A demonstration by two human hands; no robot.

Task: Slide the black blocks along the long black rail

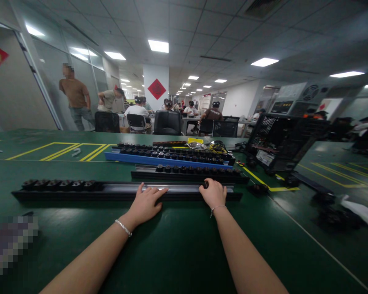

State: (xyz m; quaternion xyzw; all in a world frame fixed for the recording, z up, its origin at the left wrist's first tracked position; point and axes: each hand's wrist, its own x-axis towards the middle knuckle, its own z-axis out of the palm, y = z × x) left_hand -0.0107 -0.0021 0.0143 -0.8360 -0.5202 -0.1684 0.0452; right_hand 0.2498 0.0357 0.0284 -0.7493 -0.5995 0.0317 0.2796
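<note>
A long black rail point(116, 188) with a silver channel lies across the green table in front of me. Several small black round parts point(58, 183) sit in a row at its left end. My left hand point(147, 203) rests on the rail's near edge, fingers stretched out flat. My right hand point(214, 192) is closed around a small black round part point(205, 184) at the rail's right portion. Both wrists wear thin bracelets.
Behind lie a second black rail point(187, 172) and a blue-based rail point(168, 157), each lined with black parts. A black open computer case point(282, 141) stands at the right, loose black parts point(334, 216) near it. Yellow floor-tape lines mark the table. People sit and stand at the back.
</note>
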